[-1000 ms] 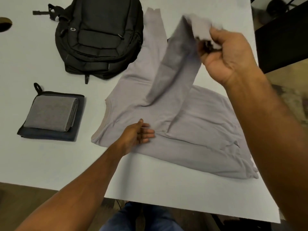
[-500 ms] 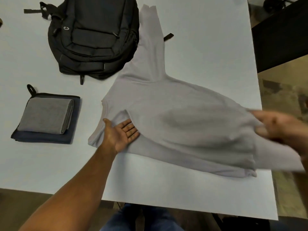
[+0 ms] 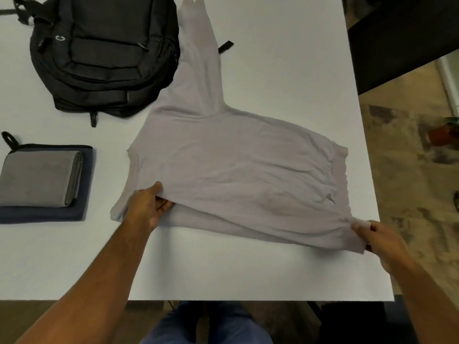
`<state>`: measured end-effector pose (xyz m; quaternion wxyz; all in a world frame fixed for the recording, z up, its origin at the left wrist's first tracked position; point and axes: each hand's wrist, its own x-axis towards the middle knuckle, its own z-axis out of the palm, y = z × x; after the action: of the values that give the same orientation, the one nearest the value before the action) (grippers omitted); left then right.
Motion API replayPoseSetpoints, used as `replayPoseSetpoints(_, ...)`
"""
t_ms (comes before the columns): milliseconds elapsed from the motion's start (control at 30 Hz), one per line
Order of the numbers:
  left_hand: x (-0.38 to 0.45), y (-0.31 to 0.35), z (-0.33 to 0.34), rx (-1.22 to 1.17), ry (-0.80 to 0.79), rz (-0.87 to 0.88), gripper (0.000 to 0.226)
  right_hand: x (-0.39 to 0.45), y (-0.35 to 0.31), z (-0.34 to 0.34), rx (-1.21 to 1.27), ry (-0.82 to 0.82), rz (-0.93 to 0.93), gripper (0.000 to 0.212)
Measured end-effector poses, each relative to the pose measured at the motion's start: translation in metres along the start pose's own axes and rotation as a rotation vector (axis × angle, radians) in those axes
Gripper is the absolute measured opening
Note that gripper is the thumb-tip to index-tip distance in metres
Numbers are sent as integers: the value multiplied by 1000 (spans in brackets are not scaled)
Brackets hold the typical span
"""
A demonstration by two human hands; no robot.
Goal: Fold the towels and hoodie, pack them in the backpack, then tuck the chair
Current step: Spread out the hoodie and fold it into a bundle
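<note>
Since a second ago the sleeve that the right hand (image 3: 380, 240) held high over the table has been carried across the body of the grey hoodie (image 3: 238, 170) and drawn down to the table's near right corner, and the left hand (image 3: 149, 207), which was lying flat on the garment, has curled onto it. The left hand now grips the fold line near the hoodie's left side, thumb on top and fingers tucked under the upper layer. The right hand pinches the cuff end of the folded-over sleeve, which reaches the table's right edge.

The step in hand looks like folding the hoodie, at the first sleeve. The hoodie lies across the middle of the table (image 3: 285, 58), with its other sleeve stretching toward the far edge beside the backpack. The next move probably calls for laying the pinched cuff flat inside the body's outline, smoothing it, then bringing that far sleeve in as well.

Counted: one hoodie; two folded towels stacked at the left edge, a grey towel (image 3: 39, 177) on a dark blue towel (image 3: 47, 214); one black backpack (image 3: 104, 53) at the far left corner, apparently zipped shut. Both towels seem done; nothing is packed yet. No chair can be made out.
</note>
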<state>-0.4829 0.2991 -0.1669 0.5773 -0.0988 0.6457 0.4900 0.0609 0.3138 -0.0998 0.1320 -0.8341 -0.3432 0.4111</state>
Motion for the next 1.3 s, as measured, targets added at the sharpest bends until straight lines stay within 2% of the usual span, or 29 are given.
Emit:
replayPoseSetpoints(100,-15,-6,-15,7,-15,30,30,11,8,12,75,218,-36,28)
replayPoseSetpoints(167,-25,-12,-26,4,-26,34,20,8,3,21,73,268,-53,35)
replayPoseSetpoints(267,-32,-21,-39,27,-9,6,24,9,5,34,23,279,-73,22)
replayPoseSetpoints(367,-33,-24,-45,59,-10,-47,12,12,8,44,-24,302,-59,22)
replayPoseSetpoints(467,-29,-18,-45,73,30,23,12,16,6,42,-73,283,-86,20)
replayPoseSetpoints(633,-31,-9,-52,74,90,114,7,12,5,8,58,257,-145,21)
replayPoseSetpoints(767,-28,-21,-58,178,97,90,8,10,23,11,-43,198,-128,25)
replayPoseSetpoints(867,-27,-25,-60,246,121,90,6,11,32,25,-103,213,-133,27)
replayPoseSetpoints(967,-33,-21,-57,239,162,92,10,6,29,31,-143,251,-151,18)
replayPoseSetpoints(1100,-35,-10,-52,205,235,126,19,12,27,31,-271,300,-137,25)
replayPoseSetpoints(1167,-34,-11,-53,279,286,191,18,12,16,37,-369,418,-187,29)
replayPoseSetpoints(1233,-34,-16,-58,401,364,336,26,6,-8,55,-376,521,-328,29)
replayPoseSetpoints(1300,-34,-20,-66,537,462,519,24,-5,-37,85,-354,499,-502,25)
